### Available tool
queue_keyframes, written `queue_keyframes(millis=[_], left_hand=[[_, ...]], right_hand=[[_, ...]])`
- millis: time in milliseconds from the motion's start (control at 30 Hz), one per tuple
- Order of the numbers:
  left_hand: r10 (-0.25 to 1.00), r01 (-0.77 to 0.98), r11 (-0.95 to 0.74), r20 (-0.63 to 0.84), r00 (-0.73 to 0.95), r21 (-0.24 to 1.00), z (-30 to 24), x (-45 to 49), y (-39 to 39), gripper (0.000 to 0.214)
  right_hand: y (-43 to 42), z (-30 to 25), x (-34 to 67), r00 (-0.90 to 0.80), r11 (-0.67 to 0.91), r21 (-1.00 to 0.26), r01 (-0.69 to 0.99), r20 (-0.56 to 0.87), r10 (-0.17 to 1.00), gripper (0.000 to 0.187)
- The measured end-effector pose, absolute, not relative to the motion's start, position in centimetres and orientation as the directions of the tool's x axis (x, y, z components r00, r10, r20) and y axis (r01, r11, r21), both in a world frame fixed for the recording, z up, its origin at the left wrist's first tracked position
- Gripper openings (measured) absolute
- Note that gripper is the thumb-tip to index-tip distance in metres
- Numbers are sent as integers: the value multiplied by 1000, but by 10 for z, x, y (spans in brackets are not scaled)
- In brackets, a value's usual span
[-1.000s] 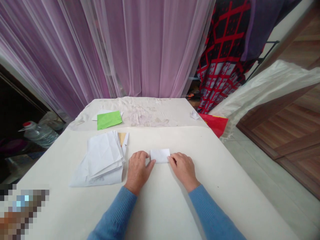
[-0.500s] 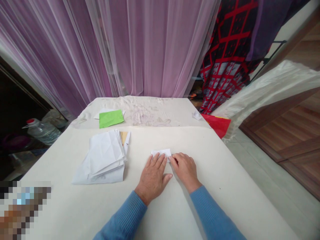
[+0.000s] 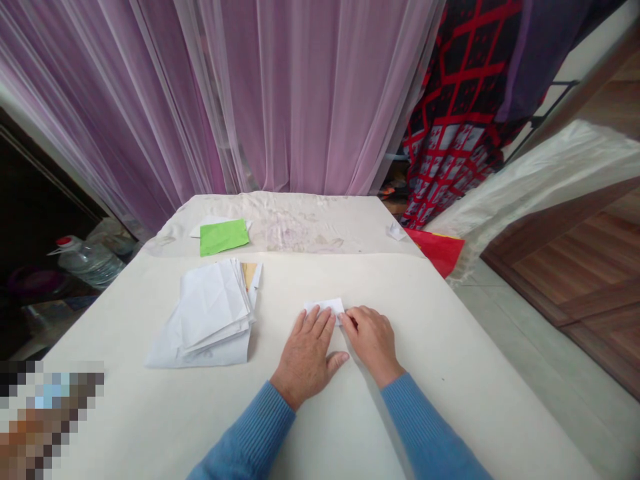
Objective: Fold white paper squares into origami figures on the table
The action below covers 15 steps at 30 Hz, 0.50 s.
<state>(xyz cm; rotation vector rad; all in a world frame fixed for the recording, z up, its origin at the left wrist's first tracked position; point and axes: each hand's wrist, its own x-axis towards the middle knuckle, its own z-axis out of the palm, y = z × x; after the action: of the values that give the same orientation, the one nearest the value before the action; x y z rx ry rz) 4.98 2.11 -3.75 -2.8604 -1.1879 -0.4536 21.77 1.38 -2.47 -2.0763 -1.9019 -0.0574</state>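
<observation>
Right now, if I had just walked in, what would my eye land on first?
Most likely the bright green sheet near the far left of the white table. Next, perhaps, the middle of the table: the left hand lies spread over a small white paper, the right hand at its right edge. Purple curtains hang beyond the table.

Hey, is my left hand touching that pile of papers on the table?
Apart. The head view shows a strip of tabletop between the left hand and the pile of papers.
</observation>
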Motion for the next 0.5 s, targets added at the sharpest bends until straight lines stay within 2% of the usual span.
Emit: queue_keyframes(millis=[500], left_hand=[[707, 695, -704, 242, 665, 147, -34, 50, 22, 75]], right_hand=[[14, -18, 216, 118, -77, -208, 975, 190, 975, 28]])
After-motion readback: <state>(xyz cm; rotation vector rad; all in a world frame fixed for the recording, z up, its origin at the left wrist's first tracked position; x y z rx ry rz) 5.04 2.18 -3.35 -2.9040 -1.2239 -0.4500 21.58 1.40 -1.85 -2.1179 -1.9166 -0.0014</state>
